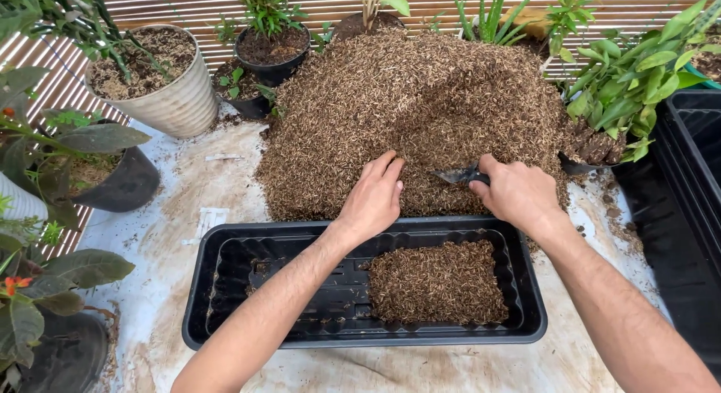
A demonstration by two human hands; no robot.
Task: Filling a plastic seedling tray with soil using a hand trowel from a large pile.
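A big heap of brown husk-like potting mix (pixel 409 100) lies on the table. In front of it stands a long black plastic tray (pixel 218 250) with a patch of the same mix (pixel 439 282) in its right half. My left hand (pixel 373 198) rests palm-down on the heap's front slope, fingers together, holding nothing I can see. Just to its right, my right hand (pixel 517 194) is closed around the handle of a small dark trowel (pixel 453 175). The trowel's blade points left and is pushed into the mix, between the two hands.
Potted plants ring the heap: a ribbed white pot (pixel 176 100), black pots (pixel 272 55) behind, a dark pot (pixel 128 184) at left, leafy plants (pixel 638 77) at right. A large black crate (pixel 683 198) stands along the right edge. A slatted fence (pixel 188 6) backs the table.
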